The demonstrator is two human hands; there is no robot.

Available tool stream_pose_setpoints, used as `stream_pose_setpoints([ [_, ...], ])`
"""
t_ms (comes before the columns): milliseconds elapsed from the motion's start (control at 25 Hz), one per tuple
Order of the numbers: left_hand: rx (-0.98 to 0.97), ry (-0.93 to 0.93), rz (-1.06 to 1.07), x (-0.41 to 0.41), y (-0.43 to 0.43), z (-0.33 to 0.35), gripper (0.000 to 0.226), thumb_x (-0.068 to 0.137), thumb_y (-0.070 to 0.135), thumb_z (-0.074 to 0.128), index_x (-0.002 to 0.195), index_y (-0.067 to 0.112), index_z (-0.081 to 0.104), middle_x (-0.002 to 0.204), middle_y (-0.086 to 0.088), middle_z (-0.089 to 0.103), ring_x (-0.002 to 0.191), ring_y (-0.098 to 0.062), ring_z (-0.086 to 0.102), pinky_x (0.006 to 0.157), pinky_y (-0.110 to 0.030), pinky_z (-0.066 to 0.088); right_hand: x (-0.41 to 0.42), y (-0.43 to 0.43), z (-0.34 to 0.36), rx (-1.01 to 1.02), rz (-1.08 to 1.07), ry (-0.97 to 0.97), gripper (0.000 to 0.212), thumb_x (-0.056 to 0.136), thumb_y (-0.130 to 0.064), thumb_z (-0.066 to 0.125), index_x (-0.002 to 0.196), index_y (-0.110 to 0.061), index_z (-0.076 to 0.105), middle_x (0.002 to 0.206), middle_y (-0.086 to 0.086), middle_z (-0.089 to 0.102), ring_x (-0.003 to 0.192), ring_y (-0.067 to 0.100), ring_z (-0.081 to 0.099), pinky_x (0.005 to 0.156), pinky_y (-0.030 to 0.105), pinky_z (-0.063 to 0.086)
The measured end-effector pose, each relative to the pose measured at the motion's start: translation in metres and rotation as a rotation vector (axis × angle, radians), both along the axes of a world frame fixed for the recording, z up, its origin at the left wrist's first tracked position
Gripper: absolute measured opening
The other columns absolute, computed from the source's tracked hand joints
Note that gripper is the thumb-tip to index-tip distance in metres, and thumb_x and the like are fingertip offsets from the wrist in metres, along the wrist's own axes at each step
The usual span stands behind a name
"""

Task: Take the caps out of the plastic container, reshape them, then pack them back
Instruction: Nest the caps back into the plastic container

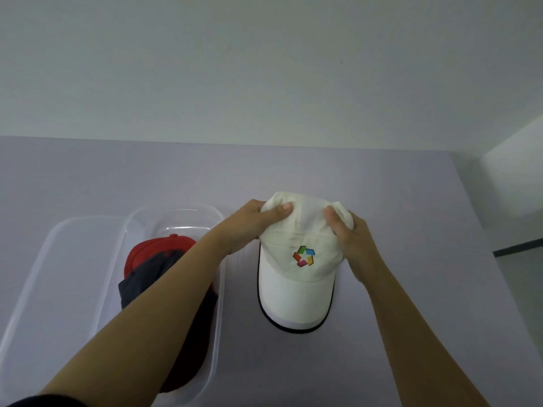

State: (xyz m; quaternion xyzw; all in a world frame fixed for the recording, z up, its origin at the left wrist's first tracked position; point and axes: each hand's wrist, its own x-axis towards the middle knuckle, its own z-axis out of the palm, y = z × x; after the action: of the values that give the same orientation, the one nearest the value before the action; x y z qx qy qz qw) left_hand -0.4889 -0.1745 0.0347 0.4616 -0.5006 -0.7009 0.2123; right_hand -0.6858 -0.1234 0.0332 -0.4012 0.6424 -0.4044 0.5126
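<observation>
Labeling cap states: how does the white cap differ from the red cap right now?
The white cap is out on the table, gripped at the crown by the left hand and right hand; the red cap lies untouched in the plastic container. White is fully visible, with a colourful logo; red is partly covered by a dark cap. Both have brims.
</observation>
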Motion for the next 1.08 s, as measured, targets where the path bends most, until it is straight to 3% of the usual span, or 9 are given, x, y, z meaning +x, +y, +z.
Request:
stream_pose_setpoints([
  [120, -0.162, 0.008, 0.076, 0.023, 0.007, 0.017, 0.027, 0.094, 0.035, 0.053, 0.118, 0.023, 0.057, 0.106, 0.0, 0.064, 0.09, -0.016, 0.065, 0.072, -0.031, 0.057, 0.033, 0.006, 0.02, -0.033, -0.071, 0.044, 0.03, 0.091, -0.038, 0.055, 0.089, -0.009, 0.063, 0.088, 0.005, 0.068, 0.083, 0.02, 0.064, 0.076, 0.037, 0.055],
  [200, -0.218, 0.005, 0.092, 0.045, 0.012, 0.03, 0.02, 0.096, 0.033, 0.05, 0.104, 0.019, 0.062, 0.091, 0.005, 0.065, 0.078, -0.01, 0.064, 0.062, -0.024, 0.052, 0.057, 0.011, 0.033, -0.076, -0.086, 0.039, 0.018, 0.092, -0.035, 0.054, 0.084, -0.021, 0.06, 0.086, -0.003, 0.065, 0.083, 0.016, 0.062, 0.074, 0.031, 0.053],
  [320, -0.21, -0.02, 0.112, 0.077, 0.019, 0.05, 0.03, 0.097, 0.037, 0.045, 0.083, 0.018, 0.064, 0.07, 0.009, 0.066, 0.065, -0.009, 0.062, 0.055, -0.02, 0.048, 0.088, 0.016, 0.05, -0.069, -0.106, 0.002, 0.022, 0.092, -0.037, 0.053, 0.078, -0.023, 0.061, 0.08, -0.005, 0.065, 0.075, 0.01, 0.062, 0.066, 0.023, 0.052],
  [440, -0.175, -0.023, 0.069, 0.107, 0.026, 0.063, 0.032, 0.09, 0.046, 0.055, 0.088, 0.016, 0.067, 0.082, 0.001, 0.072, 0.077, -0.018, 0.069, 0.066, -0.031, 0.055, 0.118, 0.018, 0.062, -0.055, -0.104, 0.023, 0.028, 0.091, -0.041, 0.055, 0.079, -0.017, 0.063, 0.079, -0.001, 0.066, 0.076, 0.015, 0.063, 0.067, 0.027, 0.052],
  [560, -0.088, -0.005, -0.03, 0.136, 0.03, 0.076, 0.047, 0.065, 0.042, 0.077, 0.101, 0.013, 0.07, 0.101, -0.01, 0.074, 0.094, -0.028, 0.07, 0.083, -0.038, 0.057, 0.151, 0.021, 0.069, -0.072, -0.071, 0.031, 0.024, 0.09, -0.041, 0.057, 0.077, -0.023, 0.064, 0.08, -0.003, 0.068, 0.078, 0.013, 0.065, 0.072, 0.028, 0.053],
  [720, -0.032, -0.076, -0.062, 0.168, 0.023, 0.087, 0.047, 0.072, 0.032, 0.075, 0.11, 0.006, 0.067, 0.108, -0.015, 0.071, 0.1, -0.033, 0.069, 0.093, -0.047, 0.053, 0.186, 0.018, 0.074, -0.085, -0.025, 0.023, 0.025, 0.09, -0.045, 0.055, 0.082, -0.023, 0.065, 0.088, 0.0, 0.07, 0.085, 0.016, 0.066, 0.081, 0.033, 0.053],
  [920, -0.023, -0.06, -0.091, 0.195, 0.018, 0.09, 0.041, 0.078, 0.027, 0.072, 0.113, 0.008, 0.066, 0.111, -0.014, 0.071, 0.101, -0.032, 0.068, 0.09, -0.044, 0.054, 0.215, 0.005, 0.08, -0.087, 0.059, 0.001, 0.026, 0.09, -0.05, 0.051, 0.095, -0.027, 0.061, 0.106, -0.001, 0.067, 0.099, 0.016, 0.063, 0.088, 0.033, 0.051],
  [1080, -0.045, -0.109, -0.093, 0.206, 0.01, 0.086, 0.024, 0.085, 0.017, 0.067, 0.106, 0.005, 0.067, 0.103, -0.014, 0.073, 0.091, -0.029, 0.071, 0.078, -0.036, 0.059, 0.227, -0.003, 0.071, -0.082, 0.146, -0.014, 0.026, 0.091, -0.052, 0.048, 0.087, -0.028, 0.058, 0.097, -0.003, 0.065, 0.097, 0.018, 0.063, 0.086, 0.034, 0.052],
])
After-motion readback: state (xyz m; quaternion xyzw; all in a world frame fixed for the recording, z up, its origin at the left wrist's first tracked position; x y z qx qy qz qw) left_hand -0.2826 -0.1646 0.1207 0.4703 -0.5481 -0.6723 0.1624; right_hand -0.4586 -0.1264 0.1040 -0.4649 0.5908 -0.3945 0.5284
